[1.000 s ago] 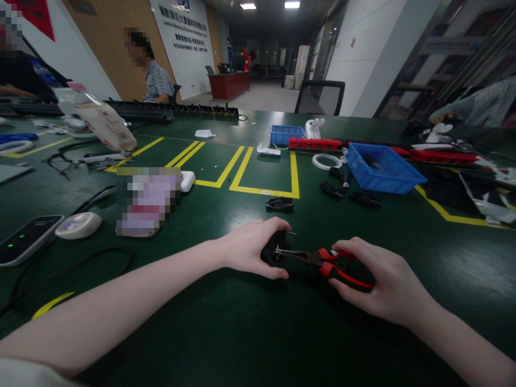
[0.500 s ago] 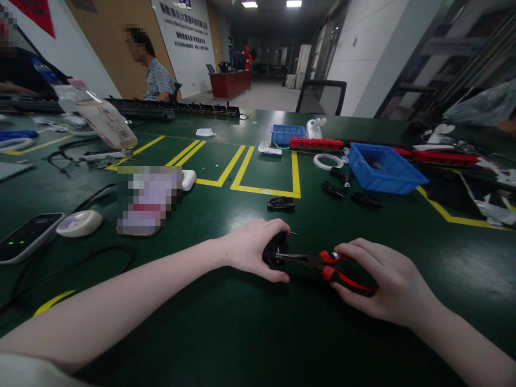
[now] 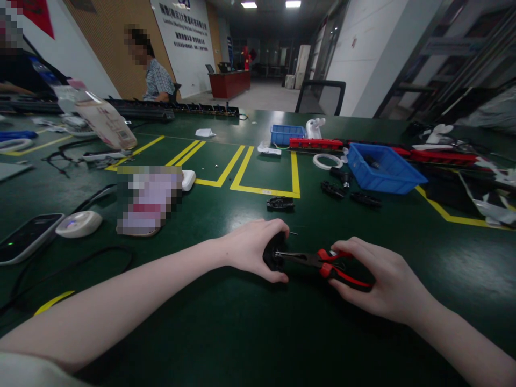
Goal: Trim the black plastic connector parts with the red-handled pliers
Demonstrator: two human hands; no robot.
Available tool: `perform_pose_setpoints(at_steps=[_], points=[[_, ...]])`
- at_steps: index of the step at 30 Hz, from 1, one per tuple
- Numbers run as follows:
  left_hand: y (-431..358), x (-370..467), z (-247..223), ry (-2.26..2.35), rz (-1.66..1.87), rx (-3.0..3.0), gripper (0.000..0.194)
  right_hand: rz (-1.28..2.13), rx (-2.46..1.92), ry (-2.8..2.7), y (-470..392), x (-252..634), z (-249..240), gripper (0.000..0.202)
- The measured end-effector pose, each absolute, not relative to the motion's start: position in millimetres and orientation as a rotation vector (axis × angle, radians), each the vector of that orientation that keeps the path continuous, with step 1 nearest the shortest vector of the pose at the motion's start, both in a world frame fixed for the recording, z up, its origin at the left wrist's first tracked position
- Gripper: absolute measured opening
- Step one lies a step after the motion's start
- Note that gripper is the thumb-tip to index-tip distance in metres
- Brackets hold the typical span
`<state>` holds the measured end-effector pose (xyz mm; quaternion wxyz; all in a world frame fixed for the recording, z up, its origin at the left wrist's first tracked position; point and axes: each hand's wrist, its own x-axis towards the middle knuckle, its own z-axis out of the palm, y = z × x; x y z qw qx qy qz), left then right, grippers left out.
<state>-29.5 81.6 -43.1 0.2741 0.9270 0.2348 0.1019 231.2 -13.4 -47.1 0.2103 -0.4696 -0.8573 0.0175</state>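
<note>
My left hand (image 3: 258, 250) is closed around a small black plastic part (image 3: 274, 253), thumb on the near side and fingers on the far side. In my right hand (image 3: 382, 279) is a pair of long-nose pliers (image 3: 322, 262) with red and black handles. Their tips reach into the black part at a small shiny metal piece (image 3: 279, 253); whether the jaws grip it is too small to tell. A thin metal pin (image 3: 294, 233) shows just beyond my left fingertips. Another black part (image 3: 281, 203) lies on the green table (image 3: 250, 333) farther off.
At the right stand a blue bin (image 3: 382, 169), several black parts (image 3: 332, 189) and a white tape ring (image 3: 327, 161). A red rail (image 3: 316, 143) lies behind. To the left are a phone (image 3: 147, 201), a bottle (image 3: 105, 121) and cables. Co-workers sit across the table.
The pliers and my right hand have shifted slightly left, with the tips a little deeper in the black part. My left hand has barely moved.
</note>
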Motion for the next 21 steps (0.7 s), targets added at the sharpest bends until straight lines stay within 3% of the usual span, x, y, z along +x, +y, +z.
perform_pose_setpoints(at_steps=[21], points=[[82.8,-28.5,-44.0,0.672,0.254,2.506,0.062,0.090,-1.380,-2.336,-17.8,222.8,-51.2,0.037]])
